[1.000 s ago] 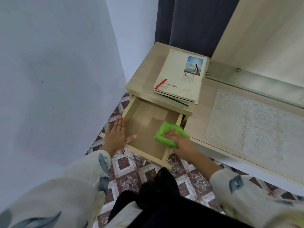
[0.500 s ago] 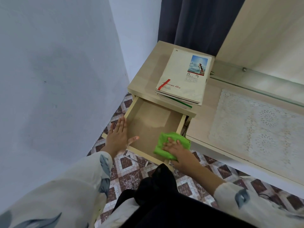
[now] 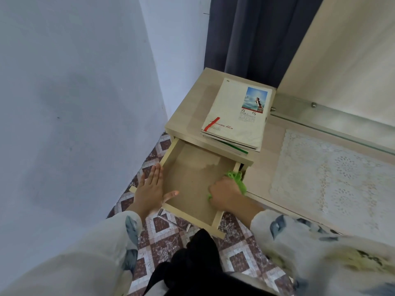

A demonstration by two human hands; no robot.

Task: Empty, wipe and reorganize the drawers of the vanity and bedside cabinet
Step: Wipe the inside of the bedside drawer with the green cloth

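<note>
A pale blue-grey wall (image 3: 74,103) fills the left side of the view, and a floor (image 3: 162,229) of maroon and white patterned tiles runs beneath it. On the right stretches the light wood vanity top (image 3: 267,159), with a dark curtain (image 3: 256,35) hanging behind its far left end and a white lace mat (image 3: 333,174) lying flat on it. The bedside cabinet (image 3: 192,107) stands in the corner, touching the vanity's left end. Its top drawer (image 3: 192,182) is pulled well out toward the person, its brown board bottom in plain view and a metal handle (image 3: 173,221) showing below its front panel. A stack of magazines (image 3: 235,116) lies on the cabinet top, its near edge overhanging the back of the drawer. The left hand (image 3: 149,189) lies flat against the outside of the drawer's left wall, fingers straight and held together, with the thumb reaching over the rim near the front left corner. The right hand (image 3: 224,193) is inside the drawer at its right wall, toward the front, fingers curled round the green cloth (image 3: 237,178), which is bunched up and pressed against that wall.
</note>
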